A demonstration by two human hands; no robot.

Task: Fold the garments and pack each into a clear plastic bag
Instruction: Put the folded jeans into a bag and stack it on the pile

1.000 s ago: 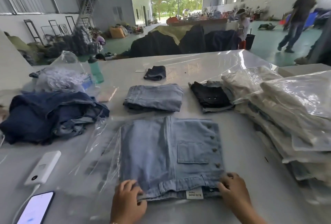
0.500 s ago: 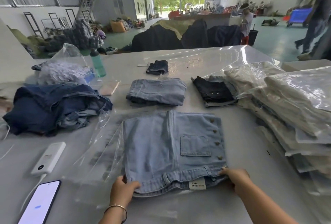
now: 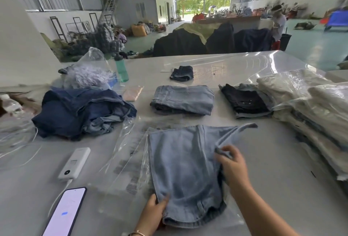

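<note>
A light blue denim garment [image 3: 184,162] lies in front of me on a clear plastic bag [image 3: 130,162] spread on the table. My left hand [image 3: 153,210] grips its near left corner. My right hand [image 3: 232,166] pinches the garment's right edge and holds that fold lifted toward the middle. The pocket and buttons are no longer visible. Behind it lie a folded light denim piece [image 3: 183,100], a black folded piece [image 3: 246,100] and a small dark one [image 3: 181,73].
A heap of dark blue garments [image 3: 81,112] sits at the left. Bagged garments [image 3: 310,115] are stacked at the right. A phone [image 3: 65,213], a white power bank [image 3: 74,163], a green bottle [image 3: 121,69] and a bag of scraps [image 3: 88,71] stand on the left side of the table [image 3: 273,188].
The garment has been turned or folded over, so the pocket side no longer shows. My right hand moved from the near right corner up to the right edge and lifted it.
</note>
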